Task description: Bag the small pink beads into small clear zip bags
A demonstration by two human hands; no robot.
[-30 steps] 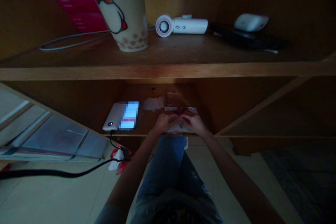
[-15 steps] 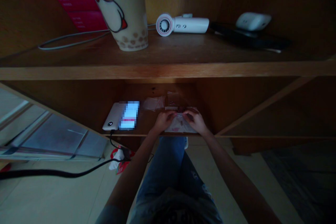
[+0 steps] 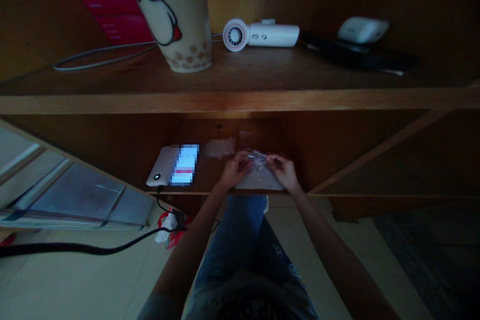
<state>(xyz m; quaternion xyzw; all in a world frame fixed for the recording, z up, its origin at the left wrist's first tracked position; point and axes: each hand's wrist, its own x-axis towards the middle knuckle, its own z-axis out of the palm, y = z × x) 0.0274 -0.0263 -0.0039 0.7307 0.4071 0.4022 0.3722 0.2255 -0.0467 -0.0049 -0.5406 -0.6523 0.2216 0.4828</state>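
A small clear plastic bag is stretched between my two hands inside the lower compartment. My left hand is closed on its left side, and my right hand pinches its right side. Beneath them a whitish plastic sheet or larger bag lies at the compartment's front edge. Behind my left hand rests a pile of clear small bags. Another clear bag lies at the back, partly hidden. What the held bag contains is too small to make out.
Left in the compartment are a white power bank and a lit phone. The upper shelf holds a drink cup, a white handheld fan and a white case on a dark object. A black cable crosses lower left.
The clear bag between my hands has come up into view above the whitish sheet. My right hand has shifted slightly right, and my left hand has turned a little.
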